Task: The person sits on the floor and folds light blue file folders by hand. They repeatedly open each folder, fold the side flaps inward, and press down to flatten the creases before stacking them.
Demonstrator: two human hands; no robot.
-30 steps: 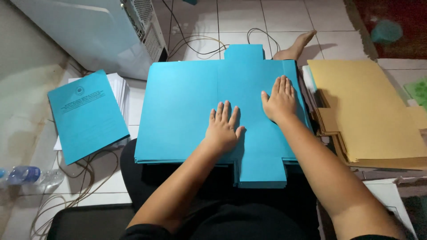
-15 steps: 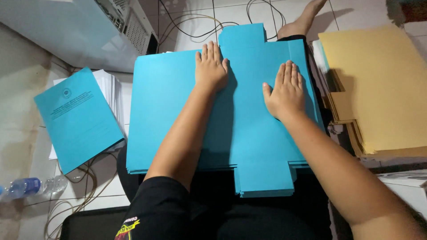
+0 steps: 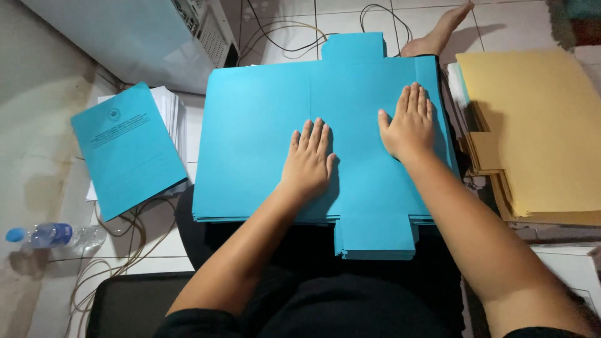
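both hands, left [image 3: 308, 159] and right [image 3: 408, 123], lay flat and open, gripping nothing, on the stack of blue tabbed card folders [image 3: 263, 131]; uneven pressing could have skewed the sheets on the lap.

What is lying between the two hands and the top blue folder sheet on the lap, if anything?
Nothing visible lies between them. The left hand and the right hand both rest flat, palms down, directly on the top sheet of the blue folder stack. The brown folder pile lies apart to the right.
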